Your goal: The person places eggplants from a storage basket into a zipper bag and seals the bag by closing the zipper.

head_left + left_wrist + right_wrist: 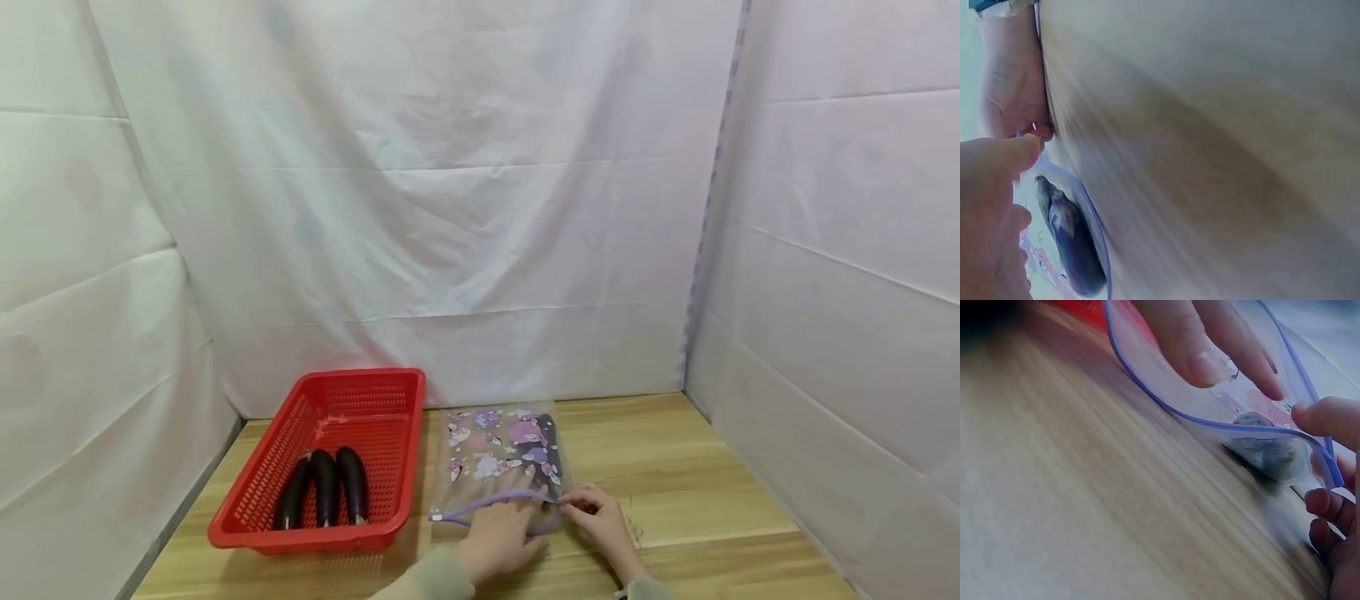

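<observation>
A clear zip bag (pixel 468 450) with a purple zip edge and pink and purple cartoon prints lies on the table, its mouth parted toward me. My left hand (pixel 498 533) reaches into the mouth with fingers extended and holds nothing that I can see. At the mouth's right corner, my right hand (pixel 603 525) pinches the purple edge (pixel 1329 465) between thumb and fingers. Inside the bag, along its right side, lie dark eggplants; the left wrist view shows one eggplant (pixel 1075 244) with another partly behind it.
Left of the bag stands a red perforated basket (pixel 416 433) with three eggplants (pixel 326 487) at its near end. Wood-grain table (pixel 675 467) stretches to the right. White cloth (pixel 450 250) hangs behind and on both sides.
</observation>
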`<action>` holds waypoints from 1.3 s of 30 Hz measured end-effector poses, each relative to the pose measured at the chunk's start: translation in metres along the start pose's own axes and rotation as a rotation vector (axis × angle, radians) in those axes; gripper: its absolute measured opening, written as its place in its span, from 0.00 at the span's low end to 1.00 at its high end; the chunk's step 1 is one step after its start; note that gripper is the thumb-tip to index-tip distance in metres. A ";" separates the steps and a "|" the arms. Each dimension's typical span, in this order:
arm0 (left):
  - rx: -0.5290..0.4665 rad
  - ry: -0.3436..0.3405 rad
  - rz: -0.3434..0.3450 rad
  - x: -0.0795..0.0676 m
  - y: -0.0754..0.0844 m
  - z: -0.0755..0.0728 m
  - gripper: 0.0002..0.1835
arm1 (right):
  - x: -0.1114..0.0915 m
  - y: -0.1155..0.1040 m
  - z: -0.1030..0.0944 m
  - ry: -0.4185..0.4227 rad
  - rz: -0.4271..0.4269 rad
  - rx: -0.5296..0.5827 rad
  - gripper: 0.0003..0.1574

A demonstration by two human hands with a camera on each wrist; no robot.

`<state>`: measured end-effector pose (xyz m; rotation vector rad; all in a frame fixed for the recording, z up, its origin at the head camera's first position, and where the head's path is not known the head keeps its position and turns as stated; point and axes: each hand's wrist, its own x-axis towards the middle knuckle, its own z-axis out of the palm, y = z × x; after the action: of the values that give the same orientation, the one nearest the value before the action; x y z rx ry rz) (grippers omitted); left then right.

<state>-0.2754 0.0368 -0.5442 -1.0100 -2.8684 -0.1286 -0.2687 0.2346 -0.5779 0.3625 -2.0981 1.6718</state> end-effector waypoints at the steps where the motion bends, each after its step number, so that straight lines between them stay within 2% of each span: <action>1: 0.010 0.000 -0.001 -0.001 0.001 0.001 0.35 | 0.000 0.000 0.000 0.004 0.010 -0.002 0.07; 7: 0.037 -0.008 0.007 -0.007 0.006 -0.006 0.37 | -0.001 -0.002 0.000 0.032 0.077 -0.018 0.09; 11: 0.044 0.004 0.021 -0.015 0.008 -0.010 0.37 | 0.000 -0.002 -0.001 0.039 0.087 -0.022 0.09; 17: 0.031 -0.069 0.044 -0.026 0.006 -0.013 0.40 | -0.001 -0.002 -0.002 0.038 0.078 -0.044 0.08; 20: 0.047 -0.096 0.070 -0.031 0.004 -0.014 0.41 | -0.001 -0.003 -0.002 0.041 0.083 -0.047 0.09; 24: 0.074 -0.094 0.135 -0.039 0.000 -0.017 0.40 | -0.001 -0.005 -0.001 0.051 0.072 -0.037 0.09; 27: 0.083 -0.094 0.194 -0.048 -0.003 -0.024 0.38 | 0.000 -0.005 -0.001 0.052 0.050 -0.021 0.10; 30: 0.066 -0.124 0.243 -0.056 -0.007 -0.033 0.39 | 0.000 -0.003 -0.001 0.046 0.038 -0.004 0.09; 35: 0.004 -0.168 0.279 -0.069 -0.011 -0.051 0.41 | -0.001 0.001 -0.001 0.043 0.062 0.012 0.09; 39: 0.007 -0.102 0.288 -0.076 -0.014 -0.061 0.40 | -0.001 0.001 0.000 0.057 0.058 0.003 0.09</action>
<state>-0.2217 -0.0279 -0.4932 -1.4523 -2.7674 -0.0451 -0.2687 0.2353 -0.5791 0.2542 -2.0832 1.6980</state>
